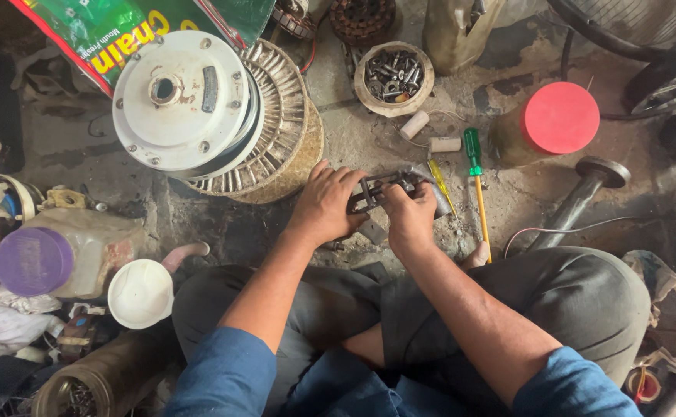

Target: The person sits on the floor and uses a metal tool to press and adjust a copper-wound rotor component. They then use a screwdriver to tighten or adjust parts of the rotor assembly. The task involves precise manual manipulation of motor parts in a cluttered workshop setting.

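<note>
Blue sleeves and grey trousers of the seated person fill the near edge, knees spread over the floor. Both hands meet just beyond the knees on a dark metal bracket, whose long axis runs left to right, tilted slightly up toward the right. The left hand has its fingers curled over the bracket's left end; the right hand has its fingers closed around the right end. The floor is stained, cracked concrete, crowded with parts. Just right of the hands lie a small yellow screwdriver and a green-handled screwdriver, both pointing near to far. Far left stands a white motor housing on finned discs. A bowl of screws and a red lid sit farther off.
</note>
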